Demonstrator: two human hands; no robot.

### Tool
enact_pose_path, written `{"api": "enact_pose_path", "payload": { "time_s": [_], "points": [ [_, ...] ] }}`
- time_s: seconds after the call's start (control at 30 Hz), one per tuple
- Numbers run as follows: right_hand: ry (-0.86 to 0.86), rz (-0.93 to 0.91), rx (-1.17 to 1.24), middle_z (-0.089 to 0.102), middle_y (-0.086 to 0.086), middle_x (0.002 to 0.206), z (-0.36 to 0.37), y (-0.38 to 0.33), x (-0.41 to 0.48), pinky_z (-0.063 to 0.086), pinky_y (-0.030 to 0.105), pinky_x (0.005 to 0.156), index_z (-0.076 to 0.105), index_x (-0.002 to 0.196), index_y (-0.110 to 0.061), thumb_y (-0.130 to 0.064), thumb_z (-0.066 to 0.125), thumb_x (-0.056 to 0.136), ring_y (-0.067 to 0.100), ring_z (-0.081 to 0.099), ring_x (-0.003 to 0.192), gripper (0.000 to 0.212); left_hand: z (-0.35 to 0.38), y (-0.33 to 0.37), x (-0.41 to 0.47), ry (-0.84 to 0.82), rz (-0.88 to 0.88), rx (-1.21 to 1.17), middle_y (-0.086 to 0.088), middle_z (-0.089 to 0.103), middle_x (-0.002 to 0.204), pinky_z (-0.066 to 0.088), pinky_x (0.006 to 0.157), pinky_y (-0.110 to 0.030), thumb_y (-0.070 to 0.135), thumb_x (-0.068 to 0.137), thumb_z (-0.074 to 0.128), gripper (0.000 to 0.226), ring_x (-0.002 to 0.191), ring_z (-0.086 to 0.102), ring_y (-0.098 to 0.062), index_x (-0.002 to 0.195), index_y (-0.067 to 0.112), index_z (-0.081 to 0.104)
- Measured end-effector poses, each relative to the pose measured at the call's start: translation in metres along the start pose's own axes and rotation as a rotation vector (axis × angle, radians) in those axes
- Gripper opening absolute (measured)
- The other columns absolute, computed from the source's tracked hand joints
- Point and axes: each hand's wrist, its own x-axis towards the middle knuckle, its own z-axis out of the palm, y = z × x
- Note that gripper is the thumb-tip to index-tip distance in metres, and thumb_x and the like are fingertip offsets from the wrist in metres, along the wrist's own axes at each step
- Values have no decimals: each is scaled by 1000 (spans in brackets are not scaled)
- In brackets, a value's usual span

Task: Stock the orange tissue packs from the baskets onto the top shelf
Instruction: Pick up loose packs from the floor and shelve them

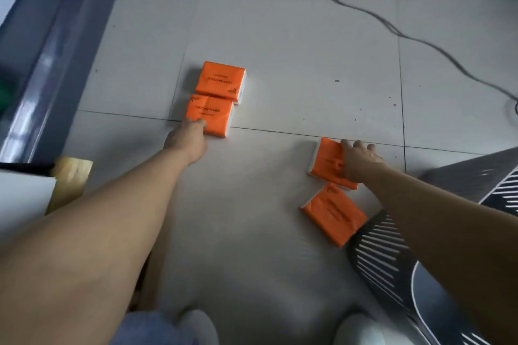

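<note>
Nothing looked stocked yet: the four orange packs I could see lay on the floor (280,64), with no top shelf in sight. On the left, the left hand (186,138) curled its fingers on the near corner of the near-left pack (210,115), which touched the far-left pack (220,81). Bare tile lay between the pairs. The right hand (360,161) clasped the right pack (328,161) over its far edge, and the nearest pack (333,214) lay against the basket (375,255).

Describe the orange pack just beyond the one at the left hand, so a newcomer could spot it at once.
On the white tiled floor, two orange packs lie left and two right. In the left pair it is the far pack, beyond the near pack at the left hand. It lies farthest from the person, untouched, its print upside down.
</note>
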Motion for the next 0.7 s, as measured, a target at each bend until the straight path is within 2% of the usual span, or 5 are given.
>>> {"api": "enact_pose_path", "payload": {
  "time_s": [0.17,0.27,0.4,0.5,0.7],
  "points": [
    [-30,1,80,36,15,134,4,-3,11,41,50,94,30,138,-16,-14,49,91,38,29,128,51,18,-3,14,-83,-137,-48,-13,26,148,37,105,-45,23,93,47,61,129,37,-37,148,27,20],
    [3,3,81,32,15,133,3,-8,17,41,48,95,38,132,-10,-14,50,90,37,28,128,43,23,-4,19,-64,-183,-60,-14,24,144,35,106,-44,24,95,46,55,129,30,-37,146,31,26],
    [46,3,68,31,14,132,4,-14,22,42,44,93,45,127,-10,-19,50,91,35,28,126,38,23,3,24,115,-242,-203,-12,30,134,35,104,-40,25,92,55,22,126,31,-35,113,21,61],
    [73,-35,69,39,12,129,4,-18,23,40,41,92,44,127,-15,-20,53,90,34,33,122,39,28,6,25,81,-292,-352,-14,45,129,40,95,-35,26,86,64,13,116,47,-35,93,15,60],
    [87,-60,77,50,11,120,-1,-27,18,41,39,86,42,126,-15,-10,51,86,33,35,121,41,32,14,25,34,-410,-623,-15,38,137,40,101,-39,19,68,82,89,125,44,-32,136,12,24]
  ]
}}
